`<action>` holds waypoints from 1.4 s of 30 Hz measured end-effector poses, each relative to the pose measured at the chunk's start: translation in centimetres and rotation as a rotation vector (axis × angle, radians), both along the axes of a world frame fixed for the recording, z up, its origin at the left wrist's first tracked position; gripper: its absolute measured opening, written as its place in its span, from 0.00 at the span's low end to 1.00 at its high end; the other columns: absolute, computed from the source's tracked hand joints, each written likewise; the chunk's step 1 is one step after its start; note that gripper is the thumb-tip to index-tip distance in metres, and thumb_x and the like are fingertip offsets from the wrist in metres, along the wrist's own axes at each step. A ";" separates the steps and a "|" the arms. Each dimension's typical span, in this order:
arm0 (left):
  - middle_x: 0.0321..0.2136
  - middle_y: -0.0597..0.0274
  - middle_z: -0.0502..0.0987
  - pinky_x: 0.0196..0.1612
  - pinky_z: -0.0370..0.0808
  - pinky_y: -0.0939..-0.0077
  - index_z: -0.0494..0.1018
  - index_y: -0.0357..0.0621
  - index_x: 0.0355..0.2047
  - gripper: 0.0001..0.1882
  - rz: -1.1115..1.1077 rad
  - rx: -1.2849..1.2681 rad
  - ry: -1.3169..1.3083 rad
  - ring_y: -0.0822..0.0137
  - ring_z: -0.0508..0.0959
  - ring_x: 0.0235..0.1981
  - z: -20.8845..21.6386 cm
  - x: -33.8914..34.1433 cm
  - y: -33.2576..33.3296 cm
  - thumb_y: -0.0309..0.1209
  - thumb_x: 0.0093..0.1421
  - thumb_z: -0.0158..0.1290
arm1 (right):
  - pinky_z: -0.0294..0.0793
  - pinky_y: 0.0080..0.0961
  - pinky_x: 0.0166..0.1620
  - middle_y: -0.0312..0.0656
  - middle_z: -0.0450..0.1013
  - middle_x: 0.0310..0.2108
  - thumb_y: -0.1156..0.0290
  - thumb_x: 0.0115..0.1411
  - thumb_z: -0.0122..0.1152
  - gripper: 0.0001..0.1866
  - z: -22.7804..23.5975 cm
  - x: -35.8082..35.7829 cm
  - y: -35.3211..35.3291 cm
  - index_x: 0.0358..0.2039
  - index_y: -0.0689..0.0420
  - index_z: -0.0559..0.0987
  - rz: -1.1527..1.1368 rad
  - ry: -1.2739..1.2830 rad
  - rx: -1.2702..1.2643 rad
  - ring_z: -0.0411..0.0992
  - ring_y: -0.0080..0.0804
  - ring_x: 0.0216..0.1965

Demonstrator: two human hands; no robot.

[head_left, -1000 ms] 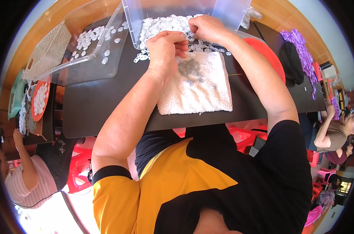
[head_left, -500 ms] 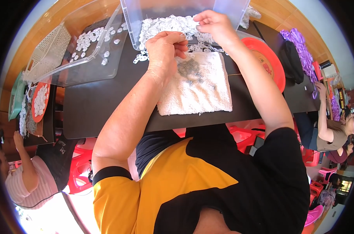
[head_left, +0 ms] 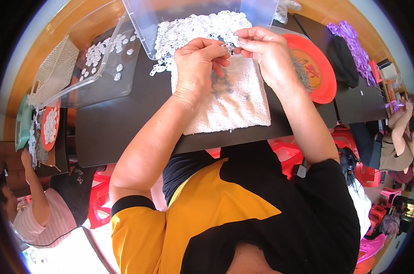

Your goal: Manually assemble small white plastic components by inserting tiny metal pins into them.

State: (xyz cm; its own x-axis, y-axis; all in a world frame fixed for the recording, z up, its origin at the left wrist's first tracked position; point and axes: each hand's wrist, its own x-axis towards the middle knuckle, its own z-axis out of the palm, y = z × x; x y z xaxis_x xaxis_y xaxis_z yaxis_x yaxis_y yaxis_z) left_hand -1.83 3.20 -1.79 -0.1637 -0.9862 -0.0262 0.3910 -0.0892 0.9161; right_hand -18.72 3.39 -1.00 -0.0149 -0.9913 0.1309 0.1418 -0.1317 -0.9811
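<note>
My left hand (head_left: 198, 64) is closed in a pinch above a white towel (head_left: 234, 114). Whatever lies between its fingertips is too small to make out. Just to its right, my right hand (head_left: 268, 52) pinches a small white oval plastic piece (head_left: 235, 40) between thumb and forefinger. The two hands are close together but apart. Small dark metal bits (head_left: 221, 86) lie on the towel, partly hidden by my left hand. Beyond my hands is a heap of white plastic pieces (head_left: 184, 32), spilling from a clear plastic bin (head_left: 140, 32).
At right stands a red plate (head_left: 326, 73) with grey bits along its left side. A clear tray (head_left: 86, 93) with scattered white pieces is at left, beside a white basket (head_left: 58, 64). Purple ribbons (head_left: 348, 43) lie far right. Other people sit at both sides.
My right hand has come back from the heap toward my left hand, and a white piece now shows in its fingers. The view has shifted slightly, uncovering more of the red plate.
</note>
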 end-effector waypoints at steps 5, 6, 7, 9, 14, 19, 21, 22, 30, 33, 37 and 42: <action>0.23 0.54 0.78 0.19 0.70 0.78 0.74 0.31 0.29 0.04 0.040 -0.003 0.050 0.68 0.76 0.20 0.2 0.0 0.3 0.20 0.53 0.56 | 0.71 0.18 0.38 0.42 0.77 0.33 0.79 0.56 0.59 0.08 0.0 0.6 0.4 0.38 0.65 0.80 -0.002 0.028 -0.075 0.75 0.26 0.32; 0.23 0.54 0.78 0.19 0.70 0.78 0.74 0.31 0.29 0.04 0.038 -0.003 0.047 0.68 0.76 0.20 0.3 -0.1 0.3 0.20 0.53 0.56 | 0.71 0.18 0.38 0.42 0.77 0.33 0.79 0.56 0.59 0.08 0.0 0.7 0.4 0.38 0.65 0.80 -0.004 0.025 -0.075 0.75 0.26 0.32; 0.23 0.53 0.78 0.19 0.70 0.78 0.74 0.31 0.29 0.04 0.047 0.002 0.045 0.68 0.76 0.20 0.4 -0.1 0.4 0.19 0.53 0.56 | 0.71 0.19 0.38 0.42 0.77 0.33 0.79 0.57 0.59 0.08 0.0 0.8 0.5 0.37 0.65 0.80 -0.002 0.028 -0.084 0.75 0.25 0.33; 0.23 0.53 0.77 0.19 0.70 0.77 0.74 0.31 0.29 0.04 0.055 0.007 0.041 0.68 0.76 0.20 0.4 -0.1 0.4 0.19 0.53 0.56 | 0.71 0.19 0.39 0.41 0.77 0.33 0.79 0.57 0.59 0.08 0.3 1.0 0.7 0.37 0.65 0.80 0.000 0.031 -0.093 0.75 0.25 0.33; 0.23 0.53 0.77 0.19 0.70 0.78 0.74 0.32 0.28 0.04 0.058 -0.006 0.053 0.68 0.76 0.20 0.4 -0.1 0.4 0.19 0.53 0.56 | 0.73 0.19 0.40 0.41 0.77 0.33 0.80 0.57 0.59 0.07 0.3 1.1 0.8 0.37 0.65 0.80 -0.017 0.060 -0.107 0.75 0.25 0.34; 0.22 0.53 0.77 0.19 0.70 0.78 0.74 0.32 0.28 0.04 0.064 -0.009 0.050 0.68 0.76 0.20 0.3 0.0 0.4 0.19 0.52 0.56 | 0.74 0.19 0.41 0.41 0.77 0.33 0.81 0.57 0.59 0.07 0.2 1.2 0.9 0.36 0.65 0.80 -0.014 0.060 -0.145 0.75 0.23 0.35; 0.22 0.53 0.77 0.19 0.70 0.77 0.74 0.32 0.28 0.04 0.069 -0.008 0.050 0.68 0.76 0.20 0.4 0.0 0.4 0.20 0.52 0.57 | 0.74 0.19 0.42 0.40 0.77 0.33 0.81 0.56 0.59 0.06 0.1 1.3 0.9 0.36 0.65 0.80 -0.014 0.050 -0.157 0.75 0.23 0.35; 0.23 0.53 0.78 0.19 0.70 0.77 0.74 0.32 0.28 0.04 0.072 -0.006 0.047 0.68 0.77 0.20 0.4 0.0 0.4 0.20 0.53 0.56 | 0.74 0.19 0.42 0.40 0.77 0.33 0.81 0.56 0.59 0.06 0.0 1.4 1.0 0.35 0.65 0.80 -0.020 0.052 -0.153 0.74 0.23 0.35; 0.25 0.52 0.79 0.22 0.71 0.79 0.74 0.31 0.30 0.04 0.013 -0.060 0.022 0.68 0.77 0.22 0.3 0.0 0.3 0.20 0.55 0.57 | 0.71 0.18 0.43 0.39 0.77 0.35 0.80 0.58 0.58 0.09 -0.3 1.0 0.8 0.39 0.64 0.79 0.004 0.109 -0.182 0.74 0.23 0.37; 0.26 0.53 0.79 0.23 0.72 0.79 0.74 0.32 0.33 0.06 -0.053 -0.125 0.051 0.68 0.78 0.24 0.2 -0.1 0.1 0.21 0.55 0.58 | 0.73 0.20 0.43 0.39 0.78 0.33 0.80 0.55 0.60 0.07 0.3 -0.2 0.4 0.35 0.64 0.80 0.031 0.039 -0.129 0.75 0.23 0.36; 0.29 0.55 0.80 0.24 0.73 0.79 0.74 0.32 0.38 0.12 -0.138 -0.217 0.030 0.70 0.78 0.26 0.1 -0.2 0.2 0.17 0.52 0.61 | 0.71 0.20 0.41 0.39 0.77 0.32 0.80 0.55 0.59 0.12 1.1 -1.2 0.4 0.42 0.65 0.77 0.149 0.013 -0.100 0.74 0.23 0.36; 0.30 0.58 0.80 0.24 0.74 0.83 0.75 0.34 0.41 0.16 -0.206 -0.319 -0.072 0.74 0.79 0.29 0.2 -0.4 0.5 0.15 0.51 0.62 | 0.70 0.19 0.41 0.39 0.76 0.31 0.81 0.55 0.59 0.18 1.7 -2.2 0.4 0.48 0.65 0.73 0.248 0.051 -0.056 0.74 0.23 0.35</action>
